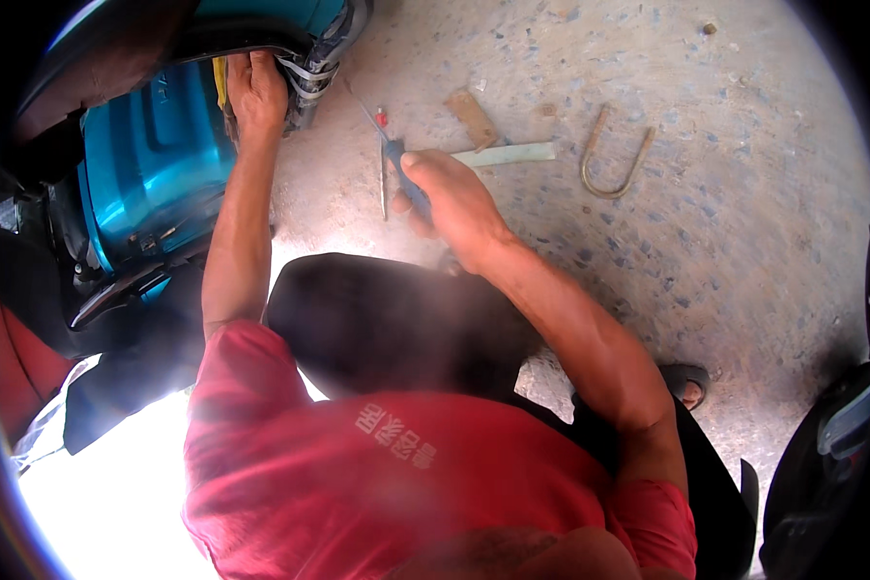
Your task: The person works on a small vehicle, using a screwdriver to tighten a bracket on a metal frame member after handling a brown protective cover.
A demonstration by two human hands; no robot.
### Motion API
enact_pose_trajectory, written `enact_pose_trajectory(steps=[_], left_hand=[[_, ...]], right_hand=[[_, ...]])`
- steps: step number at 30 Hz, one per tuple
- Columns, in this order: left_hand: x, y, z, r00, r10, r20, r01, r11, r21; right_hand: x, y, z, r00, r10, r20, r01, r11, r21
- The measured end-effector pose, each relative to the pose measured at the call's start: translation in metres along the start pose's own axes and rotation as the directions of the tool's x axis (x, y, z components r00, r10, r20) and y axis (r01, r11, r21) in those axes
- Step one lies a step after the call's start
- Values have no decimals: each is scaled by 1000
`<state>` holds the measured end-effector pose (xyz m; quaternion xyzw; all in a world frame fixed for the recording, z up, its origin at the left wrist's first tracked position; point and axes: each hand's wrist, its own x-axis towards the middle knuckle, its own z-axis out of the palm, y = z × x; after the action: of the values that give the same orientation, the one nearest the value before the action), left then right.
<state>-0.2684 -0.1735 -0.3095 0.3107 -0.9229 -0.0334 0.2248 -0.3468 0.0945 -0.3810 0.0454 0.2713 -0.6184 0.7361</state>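
My left hand grips near the black rim at the top of a shiny turquoise vehicle body, beside a yellow piece; its fingertips are hidden. To its right is a black tube bundle with pale ties. My right hand is closed round the dark blue-grey handle of a screwdriver, whose thin shaft points up and left. Just beside it on the concrete floor lie a thin red-ended tool, a rusty plate and a pale flat strip.
A rusty U-shaped bolt lies farther right on the floor. My dark-clad knee is below my hands, and my sandalled foot is at lower right. Black objects stand at the right edge. Dark and red parts fill the left edge.
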Motion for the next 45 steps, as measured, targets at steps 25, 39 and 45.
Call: enact_pose_trajectory(steps=[25, 39, 45], left_hand=[[-13, -55, -9, 992, 46, 116, -85, 928, 363], [-12, -46, -9, 995, -48, 85, 22, 959, 284], [-8, -32, 1, 942, -325, -81, 319, 945, -75]], right_hand=[[9, -28, -16, 983, 79, 163, -114, 971, 212], [9, -15, -31, 947, 81, 312, -202, 903, 380], [9, -19, -37, 939, 97, 329, -201, 932, 301]])
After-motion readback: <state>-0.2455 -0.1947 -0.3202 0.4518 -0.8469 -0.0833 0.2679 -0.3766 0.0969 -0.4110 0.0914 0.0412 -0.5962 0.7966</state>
